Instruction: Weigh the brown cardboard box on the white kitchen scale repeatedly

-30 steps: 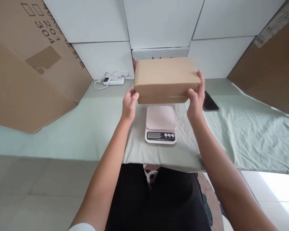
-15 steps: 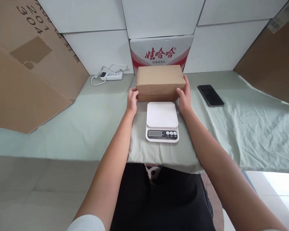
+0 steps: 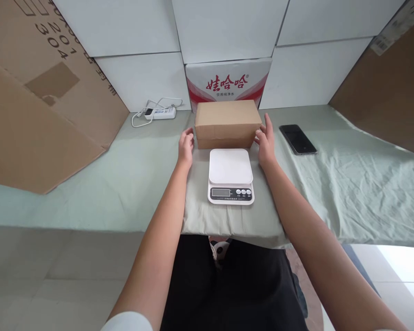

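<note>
Pale-green cloth-covered surface (image 3: 152,184), cardboard box (image 3: 227,124) behind white scale (image 3: 231,166), left hand (image 3: 185,148) just beside box, fingers (image 3: 187,133) loosely curled, right hand (image 3: 266,147) at opposite end, fingers spread.

The brown box (image 3: 228,123) hides the lower middle of the printed carton (image 3: 227,82) behind it.

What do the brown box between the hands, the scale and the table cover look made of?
Brown box: cardboard, matte, with crisp folded edges.
Scale: probably plastic, smooth and white, with rounded, moulded-looking corners.
Table cover: apparently fabric, dull pale green, judging by its soft wrinkles; the exact fibre can't be told.
</note>
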Motion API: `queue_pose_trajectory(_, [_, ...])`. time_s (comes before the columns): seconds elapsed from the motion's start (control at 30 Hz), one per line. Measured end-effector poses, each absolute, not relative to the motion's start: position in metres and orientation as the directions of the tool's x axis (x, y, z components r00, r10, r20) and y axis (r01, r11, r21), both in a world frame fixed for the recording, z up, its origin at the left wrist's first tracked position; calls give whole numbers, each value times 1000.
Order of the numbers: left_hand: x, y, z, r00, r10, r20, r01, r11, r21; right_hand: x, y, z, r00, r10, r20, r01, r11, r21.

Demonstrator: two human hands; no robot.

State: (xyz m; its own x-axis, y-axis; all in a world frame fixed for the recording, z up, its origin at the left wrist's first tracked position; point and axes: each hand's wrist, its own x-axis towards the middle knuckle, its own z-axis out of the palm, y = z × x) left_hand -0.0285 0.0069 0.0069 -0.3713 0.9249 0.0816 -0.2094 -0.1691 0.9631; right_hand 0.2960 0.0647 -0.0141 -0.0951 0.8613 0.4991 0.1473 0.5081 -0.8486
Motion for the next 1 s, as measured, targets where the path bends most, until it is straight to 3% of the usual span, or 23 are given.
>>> queue_pose_trajectory(0.1, [-20,5,8,-301,948,102,-176,-161,971,289,61,-8,-7,918,397,82,396,-914])
queue_pose_trajectory(0.23, [-17,5,5,-249,956,158,-114,-190,975,281,57,0,-29,924,380,61,381,-922])
queue_pose_trajectory(0.43, [-17,6,9,-242,945,220,-91,-247,965,270,47,15,-13,883,469,62,469,-881])
queue_pose_trajectory(0.7, [3,-53,22,-304,776,552,121,-544,831,292,-6,36,-53,778,626,147,626,-766])
queue_pose_trajectory(1.0, [22,-138,12,-274,794,542,40,-554,832,327,-86,7,-63,752,656,157,657,-738])
